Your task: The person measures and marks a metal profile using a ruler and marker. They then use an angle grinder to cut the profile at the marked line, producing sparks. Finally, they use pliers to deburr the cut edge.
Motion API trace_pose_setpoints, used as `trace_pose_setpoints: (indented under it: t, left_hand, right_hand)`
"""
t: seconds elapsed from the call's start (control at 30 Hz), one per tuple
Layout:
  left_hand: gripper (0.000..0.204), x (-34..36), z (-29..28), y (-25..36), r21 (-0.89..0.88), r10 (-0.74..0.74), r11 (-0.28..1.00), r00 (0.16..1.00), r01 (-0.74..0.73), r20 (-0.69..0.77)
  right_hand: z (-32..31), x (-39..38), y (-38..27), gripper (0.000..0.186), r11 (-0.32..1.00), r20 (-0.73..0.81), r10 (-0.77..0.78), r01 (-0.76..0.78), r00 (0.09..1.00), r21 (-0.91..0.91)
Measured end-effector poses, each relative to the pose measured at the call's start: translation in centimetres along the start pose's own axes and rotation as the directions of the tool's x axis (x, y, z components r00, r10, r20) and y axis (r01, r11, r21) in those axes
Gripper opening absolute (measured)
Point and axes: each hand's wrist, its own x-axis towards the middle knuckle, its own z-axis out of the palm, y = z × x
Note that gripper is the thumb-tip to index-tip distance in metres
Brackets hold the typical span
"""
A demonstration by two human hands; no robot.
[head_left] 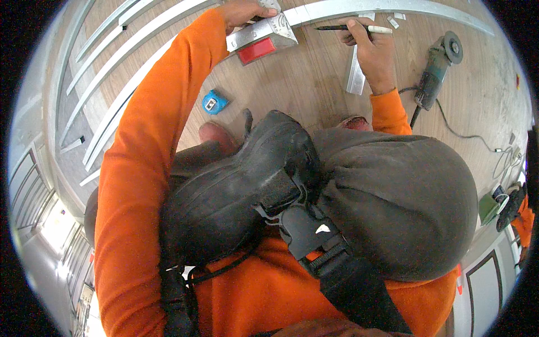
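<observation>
Crowding the floor: blue tape measure (214, 103), angle grinder (437, 73) (cord trailing), metal strips (112, 42).

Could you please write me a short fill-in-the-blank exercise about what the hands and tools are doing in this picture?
1. The right hand holds a ____ over the metal strip.
2. The left hand presses a metal ____ with a red part.
3. The tape measure on the floor is ____ in colour.
4. The angle grinder lies to the person's ____.

Missing words: pencil; square; blue; right
</observation>
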Motion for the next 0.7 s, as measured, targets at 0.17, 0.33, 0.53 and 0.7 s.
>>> trace_pose_setpoints:
  t: [0.17,0.33,0.53,0.7]
  left_hand:
    - [0.044,-0.3,-0.3,-1.0,-0.051,0.002,0.999,1.000,-0.002,0.003]
    - [0.040,-1.1,0.7,0.4,-0.038,0.000,0.999,1.000,-0.002,-0.031]
    - [0.037,-1.1,0.5,0.5,-0.042,0.035,0.998,0.999,-0.035,-0.007]
    - [0.036,-0.7,0.9,0.7,-0.006,0.024,1.000,0.999,-0.025,-0.047]
  right_hand:
    - [1.3,0.1,-0.2,0.027,0.998,-0.027,0.019,-0.020,0.999,-0.061]
    - [1.7,0.4,-0.9,0.027,0.998,-0.013,-0.052,0.052,0.999,-0.018]
    - [2.7,0.7,-1.4,0.025,0.997,0.002,-0.003,0.003,1.000,0.073]
    - [3.0,1.0,-3.4,0.020,0.989,0.033,0.151,-0.151,0.988,0.000]
